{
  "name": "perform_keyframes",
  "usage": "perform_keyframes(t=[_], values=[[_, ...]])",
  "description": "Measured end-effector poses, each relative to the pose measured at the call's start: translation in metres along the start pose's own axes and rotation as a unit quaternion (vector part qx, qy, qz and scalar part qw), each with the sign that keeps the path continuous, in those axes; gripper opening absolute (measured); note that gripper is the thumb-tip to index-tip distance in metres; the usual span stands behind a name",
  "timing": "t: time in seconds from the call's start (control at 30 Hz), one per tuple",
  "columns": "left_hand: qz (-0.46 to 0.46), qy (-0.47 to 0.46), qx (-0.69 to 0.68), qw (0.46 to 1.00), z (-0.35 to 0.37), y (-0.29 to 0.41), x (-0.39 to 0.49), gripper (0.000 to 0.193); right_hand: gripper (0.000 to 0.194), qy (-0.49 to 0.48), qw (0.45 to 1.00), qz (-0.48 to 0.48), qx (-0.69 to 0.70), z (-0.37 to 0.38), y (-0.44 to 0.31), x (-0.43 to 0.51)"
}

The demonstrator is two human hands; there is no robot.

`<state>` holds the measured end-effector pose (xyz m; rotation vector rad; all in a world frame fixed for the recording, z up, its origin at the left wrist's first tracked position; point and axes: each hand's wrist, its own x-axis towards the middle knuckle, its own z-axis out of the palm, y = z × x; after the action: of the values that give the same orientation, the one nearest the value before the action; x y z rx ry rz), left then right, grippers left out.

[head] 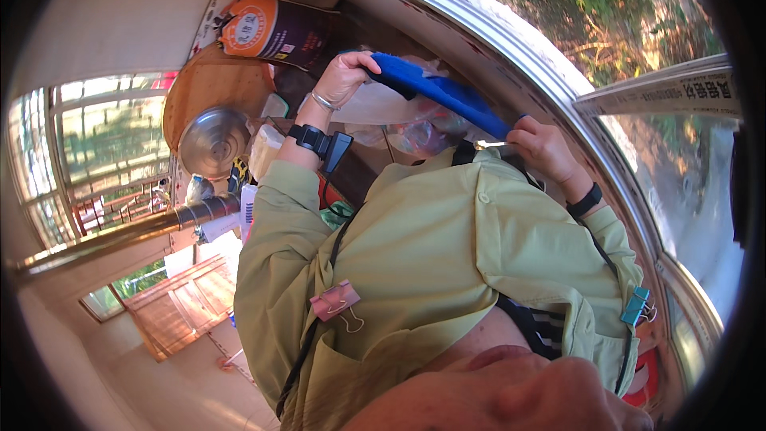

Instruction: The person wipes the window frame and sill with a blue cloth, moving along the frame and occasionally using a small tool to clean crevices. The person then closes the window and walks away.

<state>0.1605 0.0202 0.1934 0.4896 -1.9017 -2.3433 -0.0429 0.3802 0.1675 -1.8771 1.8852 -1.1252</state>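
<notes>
My left hand [350,75] pinches one end of a bright blue strip of cloth [443,93], thumb and fingers closed on its edge. Lower and to the right, my right hand [535,145] grips the other end, so the cloth stretches slantwise between both hands in front of my body. Its surface looks fuzzy, and a dark part hangs under it near my left hand. Close to my right hand a small pale rod-like piece [491,144] shows; what it is I cannot tell. Clear plastic bags [428,131] lie beyond the cloth.
A window frame [508,30] runs along the right. At upper left, an orange and dark printed sack [263,30] is by a round wooden board [197,81] and a round metal lid [213,142]. A metal pipe [203,214] extends at left, above a wooden panel [185,305].
</notes>
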Motion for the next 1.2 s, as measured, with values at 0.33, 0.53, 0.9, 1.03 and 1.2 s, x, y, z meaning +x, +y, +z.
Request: perform_keyframes(t=[0.33,0.53,0.9,1.03,1.2], values=[[0.058,-0.166,0.530,0.829,0.060,-0.056,0.069,0.026,0.014,0.100,0.980,0.162,-0.054,0.026,0.000,-0.058],[0.285,-0.128,0.594,0.742,0.124,-0.056,0.108,0.019,0.016,0.265,0.907,0.287,-0.156,0.005,-0.006,-0.093],[0.265,-0.297,0.512,0.761,0.257,-0.133,0.157,0.017,0.011,0.408,0.710,0.537,-0.202,-0.004,-0.017,-0.191],[0.198,-0.312,0.376,0.849,0.318,-0.159,0.170,0.018,0.010,0.496,0.646,0.510,-0.277,-0.018,-0.002,-0.241],[0.253,-0.307,0.328,0.857,0.381,-0.185,0.177,0.015,0.014,0.631,0.495,0.520,-0.293,-0.021,0.059,-0.301]])
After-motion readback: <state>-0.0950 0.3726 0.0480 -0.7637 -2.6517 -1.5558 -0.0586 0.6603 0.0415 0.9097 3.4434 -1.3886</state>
